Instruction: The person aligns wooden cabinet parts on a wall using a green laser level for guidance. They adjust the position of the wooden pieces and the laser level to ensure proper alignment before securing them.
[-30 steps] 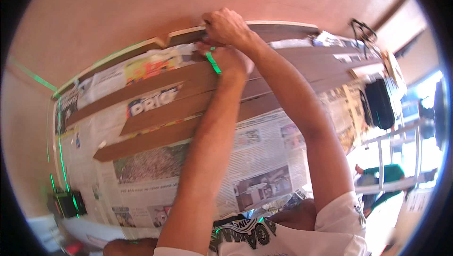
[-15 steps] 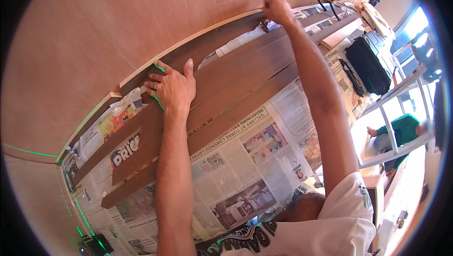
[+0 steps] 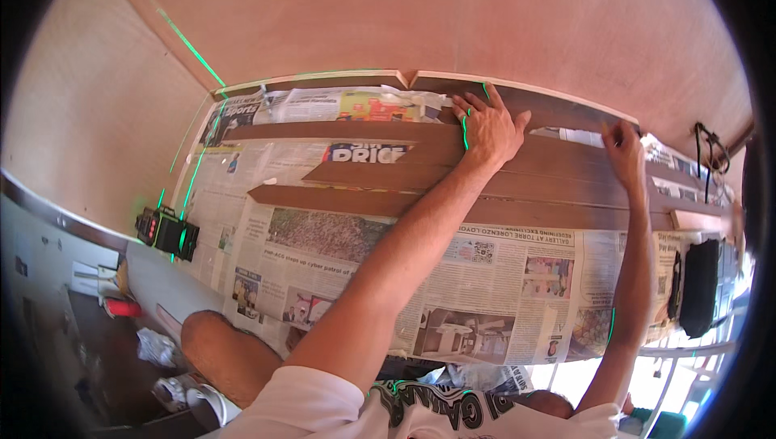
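Note:
My left hand [image 3: 489,133] is spread flat on a dark brown wood strip [image 3: 558,109] that lies along the base of the plywood wall. A green laser line crosses its fingers. My right hand [image 3: 624,148] is at the right end of the same strip, its fingers curled together; whatever they hold, if anything, is hidden. Left of a small notch, a second strip [image 3: 339,81] continues along the wall. Several brown planks [image 3: 517,170] lie side by side beneath my forearms.
Newspaper [image 3: 388,273] covers the work surface. A laser level [image 3: 166,233] stands at the left, casting green lines onto the plywood wall [image 3: 388,18]. At the right are a black case [image 3: 700,287] and a black metal frame [image 3: 711,156]. A red object [image 3: 121,308] lies lower left.
The view has swung left, bringing the laser level and left corner further in. My left hand stays on the strip; my right hand stays near its right end, fingers still curled.

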`<state>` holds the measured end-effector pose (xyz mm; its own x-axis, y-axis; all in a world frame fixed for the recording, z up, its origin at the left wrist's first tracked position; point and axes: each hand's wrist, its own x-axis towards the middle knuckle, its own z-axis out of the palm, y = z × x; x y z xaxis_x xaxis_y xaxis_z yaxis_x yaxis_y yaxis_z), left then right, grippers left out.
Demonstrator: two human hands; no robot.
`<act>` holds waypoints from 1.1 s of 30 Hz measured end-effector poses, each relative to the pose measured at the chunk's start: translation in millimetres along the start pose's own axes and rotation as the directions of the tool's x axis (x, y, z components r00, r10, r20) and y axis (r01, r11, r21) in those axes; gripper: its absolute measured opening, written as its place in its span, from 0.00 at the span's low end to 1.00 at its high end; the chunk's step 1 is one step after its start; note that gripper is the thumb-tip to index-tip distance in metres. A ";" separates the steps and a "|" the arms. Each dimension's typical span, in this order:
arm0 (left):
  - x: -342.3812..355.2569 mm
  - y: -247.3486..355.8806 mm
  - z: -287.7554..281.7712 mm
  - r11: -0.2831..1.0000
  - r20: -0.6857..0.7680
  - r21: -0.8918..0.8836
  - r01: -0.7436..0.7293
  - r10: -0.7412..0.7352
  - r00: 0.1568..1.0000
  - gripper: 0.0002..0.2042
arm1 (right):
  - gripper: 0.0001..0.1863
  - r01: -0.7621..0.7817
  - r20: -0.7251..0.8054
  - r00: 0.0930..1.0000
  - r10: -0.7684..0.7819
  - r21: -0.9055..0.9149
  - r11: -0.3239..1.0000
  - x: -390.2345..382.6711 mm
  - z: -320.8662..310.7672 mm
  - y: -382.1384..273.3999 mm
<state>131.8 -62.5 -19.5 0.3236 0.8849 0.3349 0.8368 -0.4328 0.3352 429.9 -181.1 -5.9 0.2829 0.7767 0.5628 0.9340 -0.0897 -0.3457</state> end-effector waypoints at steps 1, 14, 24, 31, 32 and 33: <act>0.1 -10.7 -5.4 0.999 0.022 -0.035 -0.013 0.013 1.000 0.47 | 0.10 0.004 0.062 0.998 -0.010 0.095 0.995 -9.8 -3.9 -39.4; -186.3 -202.7 -191.4 0.432 -0.040 -0.200 -0.879 0.893 0.448 0.14 | 0.09 0.302 0.584 0.463 -0.667 0.603 0.738 -97.8 -17.6 -294.7; -225.9 -194.1 -343.9 0.353 -0.311 -0.312 -0.882 0.840 0.446 0.12 | 0.13 0.391 0.653 0.272 -0.706 0.596 0.701 -140.7 13.3 -381.2; -229.6 -183.9 -392.1 0.364 -0.422 -0.273 -0.891 0.786 0.451 0.16 | 0.19 0.406 0.609 0.365 -0.704 0.577 0.709 -144.6 27.4 -394.3; -229.2 -178.0 -384.5 0.388 -0.471 -0.283 -0.877 0.740 0.480 0.13 | 0.20 0.412 0.601 0.372 -0.708 0.577 0.706 -143.9 30.3 -395.3; -231.1 -171.8 -380.6 0.416 -0.513 -0.292 -0.861 0.692 0.508 0.10 | 0.21 0.422 0.585 0.372 -0.721 0.586 0.692 -142.7 32.6 -399.4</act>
<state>-254.8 -258.0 180.7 0.5165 0.0621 0.8540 -0.0597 -0.9923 0.1083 9.3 -235.7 27.4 -0.6960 0.7178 0.0196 0.6381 0.6307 -0.4415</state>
